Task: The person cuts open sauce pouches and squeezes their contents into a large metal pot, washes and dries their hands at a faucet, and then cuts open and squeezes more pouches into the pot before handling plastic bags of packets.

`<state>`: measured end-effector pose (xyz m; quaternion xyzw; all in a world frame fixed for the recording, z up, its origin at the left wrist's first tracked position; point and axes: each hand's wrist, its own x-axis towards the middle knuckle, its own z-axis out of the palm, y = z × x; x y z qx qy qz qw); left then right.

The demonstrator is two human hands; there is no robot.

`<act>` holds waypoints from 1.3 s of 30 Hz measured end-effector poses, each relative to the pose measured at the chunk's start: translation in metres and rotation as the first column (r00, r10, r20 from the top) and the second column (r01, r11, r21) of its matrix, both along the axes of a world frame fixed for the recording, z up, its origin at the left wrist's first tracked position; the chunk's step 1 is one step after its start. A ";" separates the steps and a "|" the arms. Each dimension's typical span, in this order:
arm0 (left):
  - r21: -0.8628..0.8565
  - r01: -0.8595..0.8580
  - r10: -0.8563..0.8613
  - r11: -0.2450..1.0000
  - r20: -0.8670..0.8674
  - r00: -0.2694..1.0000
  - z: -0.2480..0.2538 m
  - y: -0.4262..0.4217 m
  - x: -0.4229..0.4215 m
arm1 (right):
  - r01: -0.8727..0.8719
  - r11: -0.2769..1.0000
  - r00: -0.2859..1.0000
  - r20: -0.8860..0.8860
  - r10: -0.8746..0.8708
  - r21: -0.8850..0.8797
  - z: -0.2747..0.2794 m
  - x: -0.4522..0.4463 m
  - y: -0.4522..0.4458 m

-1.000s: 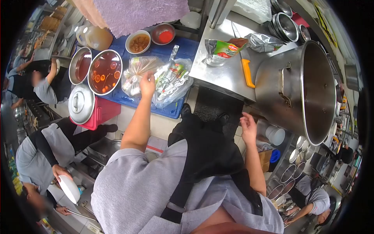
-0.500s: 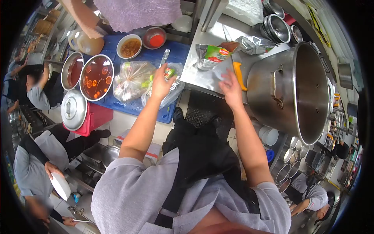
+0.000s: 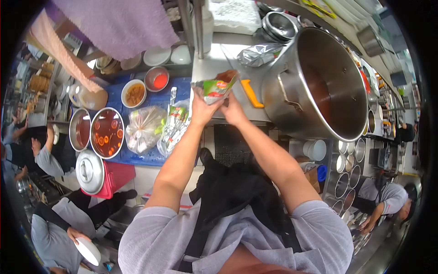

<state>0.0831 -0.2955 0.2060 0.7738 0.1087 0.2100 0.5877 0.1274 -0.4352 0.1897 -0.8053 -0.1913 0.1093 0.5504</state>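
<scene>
Head view. A soft foil pouch (image 3: 216,89) held two-handed above the steel counter (image 3: 214,57), left of the orange knife handle (image 3: 252,94).
Detail: the fingers of the left hand (image 3: 203,111) and right hand (image 3: 232,111) close on the pouch's near end, most fingertips hidden behind it. The crumpled film suggests a light, limp wall — one that would fold under a pinch and could be slippery if wet; how full it is cannot be told. The near end and lower sides seem the surest hold, with both palms supporting. Its reddish-brown edge, perhaps an open mouth, points away from the wearer and to the right — the longer visible axis slants likewise, though foreshortening may mislead.
</scene>
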 end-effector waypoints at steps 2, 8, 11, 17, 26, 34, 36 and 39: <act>-0.026 0.028 -0.028 0.999 0.003 1.000 0.019 -0.016 -0.027 | 0.020 0.999 0.998 0.064 -0.022 0.034 0.011 -0.026 -0.014; -0.166 0.080 -0.083 0.983 -0.006 0.997 0.087 -0.101 -0.095 | -0.105 0.994 0.990 0.096 0.102 0.020 0.075 -0.086 -0.129; -0.326 0.092 -0.053 0.941 0.127 0.991 0.132 -0.178 -0.120 | -0.270 0.959 0.951 0.179 0.251 0.087 0.123 -0.100 -0.234; -0.721 0.426 -0.210 0.546 0.374 0.903 0.191 -0.339 -0.114 | -0.117 0.724 0.925 -0.192 0.329 0.680 0.126 -0.146 -0.402; -0.752 0.644 -0.232 0.142 0.607 0.760 0.210 -0.501 -0.003 | 0.257 0.494 0.965 -0.197 -0.172 0.831 0.215 -0.096 -0.495; -0.804 0.582 0.001 0.125 0.586 0.810 0.229 -0.529 0.039 | 0.328 0.816 0.926 0.011 -0.379 0.475 0.270 -0.055 -0.518; -0.827 0.556 0.016 0.088 0.559 0.829 0.232 -0.528 0.044 | 0.294 0.847 0.930 0.074 -0.361 0.443 0.268 -0.034 -0.527; -0.877 0.480 0.029 0.013 0.480 0.877 0.225 -0.529 0.065 | 0.230 0.860 0.932 0.151 -0.329 0.456 0.276 -0.018 -0.520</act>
